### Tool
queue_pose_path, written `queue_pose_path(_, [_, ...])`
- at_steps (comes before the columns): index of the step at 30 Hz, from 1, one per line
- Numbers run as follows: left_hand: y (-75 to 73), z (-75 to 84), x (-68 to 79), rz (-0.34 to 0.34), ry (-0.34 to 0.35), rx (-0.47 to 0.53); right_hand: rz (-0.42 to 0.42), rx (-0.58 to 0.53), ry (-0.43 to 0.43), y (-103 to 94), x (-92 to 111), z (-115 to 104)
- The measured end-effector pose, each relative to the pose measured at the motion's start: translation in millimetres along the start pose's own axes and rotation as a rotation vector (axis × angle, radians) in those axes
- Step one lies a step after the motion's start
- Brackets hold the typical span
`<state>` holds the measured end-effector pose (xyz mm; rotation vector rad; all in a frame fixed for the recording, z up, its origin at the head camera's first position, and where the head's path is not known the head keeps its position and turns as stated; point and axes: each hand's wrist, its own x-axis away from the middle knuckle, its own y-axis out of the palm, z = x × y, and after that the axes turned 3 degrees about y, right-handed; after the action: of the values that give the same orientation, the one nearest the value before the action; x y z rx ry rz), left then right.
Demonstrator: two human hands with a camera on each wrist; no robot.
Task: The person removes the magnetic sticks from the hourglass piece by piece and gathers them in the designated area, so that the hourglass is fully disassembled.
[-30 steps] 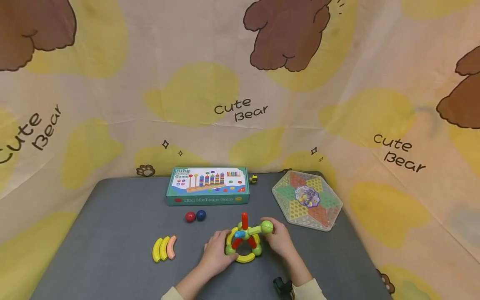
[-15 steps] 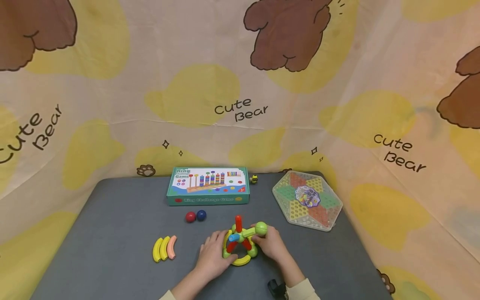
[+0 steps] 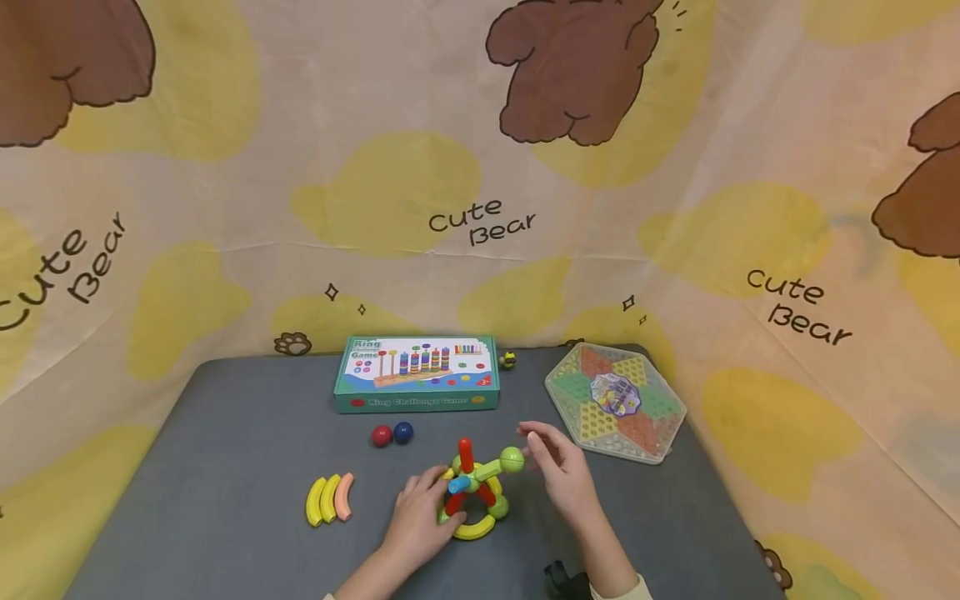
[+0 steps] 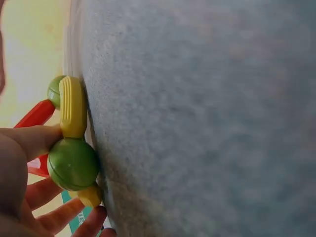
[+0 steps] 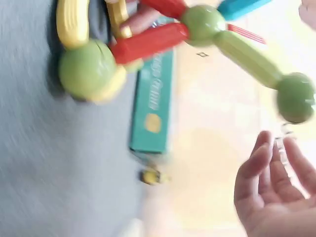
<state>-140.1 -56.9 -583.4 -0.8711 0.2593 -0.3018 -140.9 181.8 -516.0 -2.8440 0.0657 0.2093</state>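
A toy frame of magnetic sticks and balls [image 3: 486, 472] stands on the table in front of me. Its base is a ring of curved yellow sticks [image 3: 474, 530] and green balls [image 4: 74, 164]. Red sticks [image 5: 150, 42] rise from it to an upper green ball, from which a red stick points up, a blue stick [image 3: 459, 484] sticks out and a light green stick ends in a green ball [image 3: 512, 459]. My left hand [image 3: 422, 514] grips the base at its left side, thumb against a yellow stick. Beside the end ball, my right hand [image 3: 564, 472] holds nothing, fingers loosely bent.
Two yellow curved sticks [image 3: 316, 501] and a pink one [image 3: 343, 497] lie at the left. Behind are a red ball [image 3: 382, 435], a blue ball [image 3: 403, 432], a Ring Challenge Game box [image 3: 417, 375] and a tiny bee figure [image 3: 508, 360]. A hexagonal board [image 3: 615, 402] lies back right.
The toy frame has shifted left and slightly nearer with my left hand on it. My right hand has come off its right side and moved away to the right.
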Motion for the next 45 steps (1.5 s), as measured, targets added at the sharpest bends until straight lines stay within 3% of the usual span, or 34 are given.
queue_pose_path(4, [-2.7,-2.5,4.6,-0.009,-0.012,-0.002,-0.074,0.203,-0.122,0.9,8.4,-17.7])
queue_pose_path(7, [-3.1,-4.3,5.6,-0.013,-0.007,-0.008,-0.114,0.313,-0.148,4.6,10.2,-23.1])
queue_pose_path(14, [0.1,-7.0,4.6,-0.006,0.01,-0.023,-0.076,0.308,-0.158,11.1,11.7,-23.2])
queue_pose_path(20, [-3.0,-7.9,6.0,0.021,-0.001,-0.039,-0.12,0.267,-0.105,16.6,11.3,-20.5])
queue_pose_path(24, [-6.3,-7.4,7.2,0.016,-0.028,-0.033,-0.233,0.075,0.018,15.2,7.4,-17.2])
queue_pose_path(28, [-8.3,-7.0,7.4,0.017,-0.046,-0.039,-0.347,-0.234,0.192,12.5,-0.5,-11.3])
queue_pose_path(32, [-9.2,-6.2,7.4,0.033,-0.039,-0.051,-0.39,-0.454,0.34,9.4,-6.2,-2.7])
queue_pose_path(45, [-7.0,-8.6,5.8,0.04,-0.015,-0.065,-0.466,-0.727,0.454,6.7,-6.8,1.6])
